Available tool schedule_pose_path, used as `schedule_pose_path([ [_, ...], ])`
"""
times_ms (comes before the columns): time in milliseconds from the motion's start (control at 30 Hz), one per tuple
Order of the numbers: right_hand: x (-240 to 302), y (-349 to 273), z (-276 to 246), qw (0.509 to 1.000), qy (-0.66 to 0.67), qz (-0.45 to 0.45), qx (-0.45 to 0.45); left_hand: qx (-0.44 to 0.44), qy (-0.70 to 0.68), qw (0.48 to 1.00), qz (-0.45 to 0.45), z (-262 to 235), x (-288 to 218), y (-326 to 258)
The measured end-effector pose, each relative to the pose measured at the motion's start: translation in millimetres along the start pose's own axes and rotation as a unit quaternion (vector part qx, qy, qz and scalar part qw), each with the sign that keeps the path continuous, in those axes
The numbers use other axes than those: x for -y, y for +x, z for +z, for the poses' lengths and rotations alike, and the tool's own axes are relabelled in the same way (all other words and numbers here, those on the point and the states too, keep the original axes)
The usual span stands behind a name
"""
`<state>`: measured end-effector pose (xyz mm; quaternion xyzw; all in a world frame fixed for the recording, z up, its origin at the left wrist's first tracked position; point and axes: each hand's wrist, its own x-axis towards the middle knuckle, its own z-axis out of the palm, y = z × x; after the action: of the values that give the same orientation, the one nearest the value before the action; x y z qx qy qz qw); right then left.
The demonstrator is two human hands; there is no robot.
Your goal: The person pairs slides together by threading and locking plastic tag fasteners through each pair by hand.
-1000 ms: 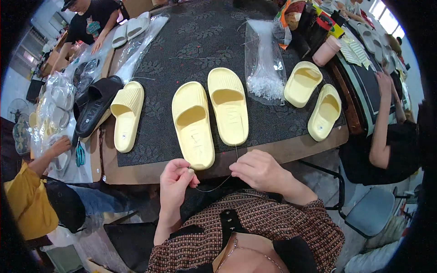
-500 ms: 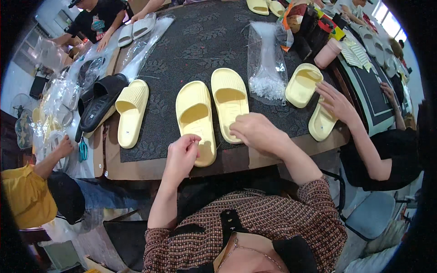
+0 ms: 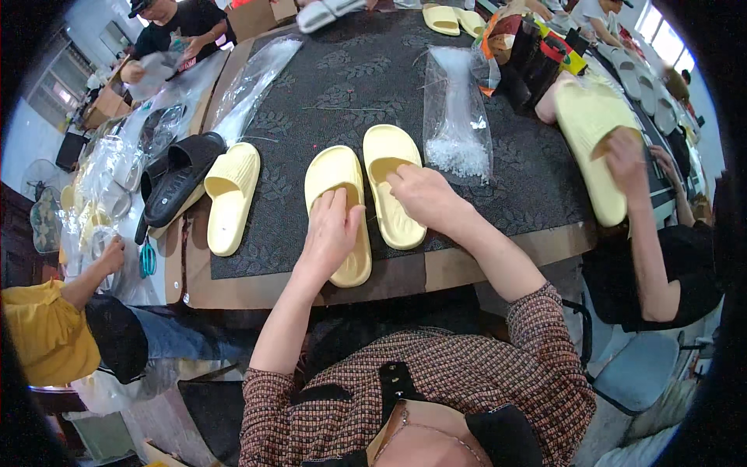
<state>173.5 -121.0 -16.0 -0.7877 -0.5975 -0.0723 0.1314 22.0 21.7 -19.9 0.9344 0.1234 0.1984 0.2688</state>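
Two pale yellow slide sandals lie side by side before me, toes pointing away. Over the left slide (image 3: pixel 333 171), my left hand (image 3: pixel 333 229) has its fingertips at the strap's edge, reaching into the foot opening. On the right slide (image 3: pixel 393 144), the curled fingers of my right hand (image 3: pixel 426 196) meet the strap's edge in the same way. Both hands look closed on the straps, though the fingertips are partly hidden inside. Both slides rest on the dark patterned mat (image 3: pixel 342 86).
Another yellow slide (image 3: pixel 232 198) and black slides (image 3: pixel 183 175) lie to the left. Clear bags (image 3: pixel 459 109) lie ahead, one holding white bits. At right, a co-worker's hand (image 3: pixel 629 167) holds a yellow slide (image 3: pixel 595 148). Teal scissors (image 3: pixel 148 258) lie at left.
Both my hands have moved forward from the footbeds to the straps. The co-worker at right has lifted yellow slides off the mat. Grey slides at the back left have moved right.
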Motion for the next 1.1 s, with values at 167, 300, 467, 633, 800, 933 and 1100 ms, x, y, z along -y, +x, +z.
schedule_pose_path([
  [167, -4.1, -3.6, 4.0, 0.999, -0.011, 0.001, -0.032, 0.052, 0.074, 0.995, 0.037, 3.8, -7.3, 4.4],
  [300, -0.3, -3.9, -4.6, 0.999, 0.023, 0.012, -0.039, 0.071, 0.143, 0.987, 0.004, 12.6, -4.8, 11.7],
  [467, -11.3, 1.4, -23.9, 0.989, 0.104, 0.067, -0.075, 0.099, 0.157, 0.982, -0.029, 16.1, -3.7, 21.4],
  [633, -44.3, 26.0, -6.7, 0.980, 0.089, 0.110, -0.143, 0.110, 0.156, 0.980, -0.048, 17.1, -7.1, 26.1],
  [800, -62.7, 58.6, 4.1, 0.974, 0.090, 0.201, -0.055, 0.060, 0.155, 0.986, -0.013, 23.9, 1.8, 20.7],
  [933, -68.7, 77.3, 7.3, 0.970, 0.071, 0.230, 0.017, 0.108, 0.154, 0.981, -0.053, 22.6, 2.0, 22.0],
  [1100, -76.8, 87.5, 21.3, 0.968, 0.098, 0.227, -0.042, 0.057, 0.138, 0.989, -0.013, 25.5, 7.8, 21.0],
])
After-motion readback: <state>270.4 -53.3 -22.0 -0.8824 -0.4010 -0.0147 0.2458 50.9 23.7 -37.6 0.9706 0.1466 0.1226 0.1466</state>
